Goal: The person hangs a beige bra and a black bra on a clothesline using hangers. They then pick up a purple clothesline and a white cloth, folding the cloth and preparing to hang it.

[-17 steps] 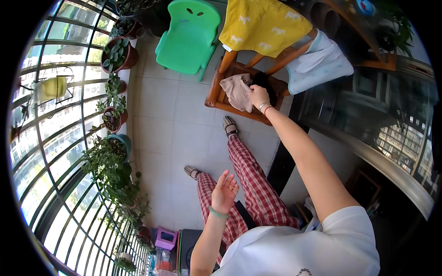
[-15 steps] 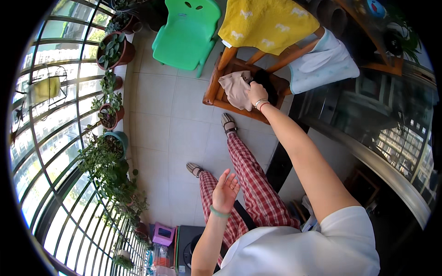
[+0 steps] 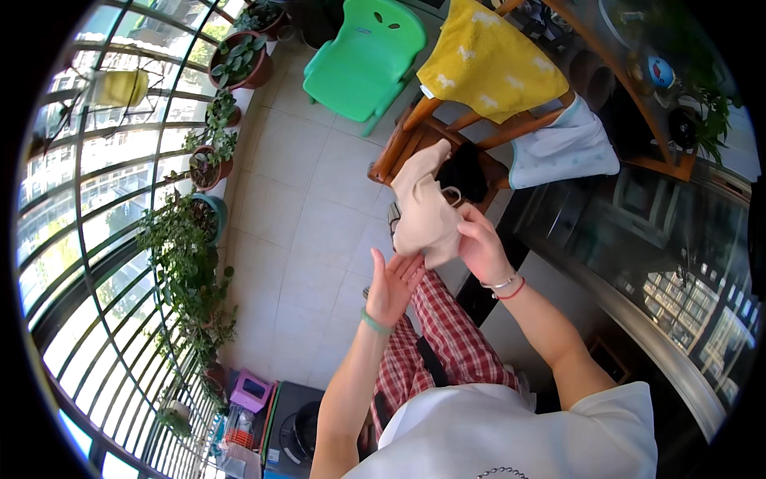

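2 bare forearms rise from the lower edge of the view and meet over the person's red plaid trousers (image 3: 447, 335), above the pale tiled floor (image 3: 319, 207). Beyond the grip stands a wooden chair (image 3: 415, 140) with a dark garment (image 3: 463, 172) lying on its seat; a yellow patterned cloth (image 3: 491, 64) is draped over the frame further up, a pale blue-white cloth (image 3: 562, 148) hangs to its right, and a green plastic chair (image 3: 367, 56) stands up and to the left. Well to the left of the hands, potted plants (image 3: 191, 239) line a curved window railing (image 3: 88, 239).

In the grip is a beige cloth (image 3: 423, 211), crumpled and hanging, its upper part lifted toward the wooden chair and its lower edge down between the 2 hands. The right hand (image 3: 479, 247) comes in with the elbow bent and the wrist turned inward, fingers and thumb pinched closed on the cloth's right lower side; thin bracelets (image 3: 507, 286) circle that wrist. The left hand (image 3: 392, 283) is raised just below and left of the cloth, palm open and facing right, fingers straight and together, their tips touching the cloth's lower edge without closing on it. A green band (image 3: 373, 322) sits on the left wrist.
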Available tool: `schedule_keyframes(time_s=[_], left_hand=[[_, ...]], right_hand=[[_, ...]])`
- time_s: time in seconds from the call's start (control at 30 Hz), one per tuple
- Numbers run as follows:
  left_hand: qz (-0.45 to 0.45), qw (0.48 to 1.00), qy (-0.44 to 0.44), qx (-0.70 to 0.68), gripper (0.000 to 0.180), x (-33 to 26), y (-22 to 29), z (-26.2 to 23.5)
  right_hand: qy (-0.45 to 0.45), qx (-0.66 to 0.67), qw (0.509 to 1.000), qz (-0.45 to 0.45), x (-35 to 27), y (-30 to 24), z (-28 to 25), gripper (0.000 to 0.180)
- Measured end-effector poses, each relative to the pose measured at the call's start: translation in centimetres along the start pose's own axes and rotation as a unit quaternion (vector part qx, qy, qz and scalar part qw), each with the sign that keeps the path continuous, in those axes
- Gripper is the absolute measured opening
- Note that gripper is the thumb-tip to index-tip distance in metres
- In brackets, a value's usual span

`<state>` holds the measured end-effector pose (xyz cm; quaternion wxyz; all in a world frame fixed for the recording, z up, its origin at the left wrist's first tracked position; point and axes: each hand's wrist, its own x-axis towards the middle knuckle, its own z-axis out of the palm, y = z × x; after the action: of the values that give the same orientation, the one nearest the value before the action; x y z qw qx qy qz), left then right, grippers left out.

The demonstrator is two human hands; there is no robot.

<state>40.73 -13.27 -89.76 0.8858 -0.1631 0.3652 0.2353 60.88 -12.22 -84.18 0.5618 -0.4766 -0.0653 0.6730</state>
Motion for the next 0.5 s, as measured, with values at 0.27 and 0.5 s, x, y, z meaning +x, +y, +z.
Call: schedule_keyframes(time_s=[0.27, 0.5], left_hand=[[0.302, 0.938, 0.075, 0.153, 0.046, -12.1, 5.0, 5.0], [0.520, 0.749, 0.135, 0.388, 0.040, -29.4, 3.9, 1.8]], right_hand=[[-0.096, -0.040, 0.993, 0.063, -10.1, 1.7, 6.7, 0.014], [-0.295, -0.297, 0.902, 0.108, -14.0, 6.7, 12.9, 0.018]])
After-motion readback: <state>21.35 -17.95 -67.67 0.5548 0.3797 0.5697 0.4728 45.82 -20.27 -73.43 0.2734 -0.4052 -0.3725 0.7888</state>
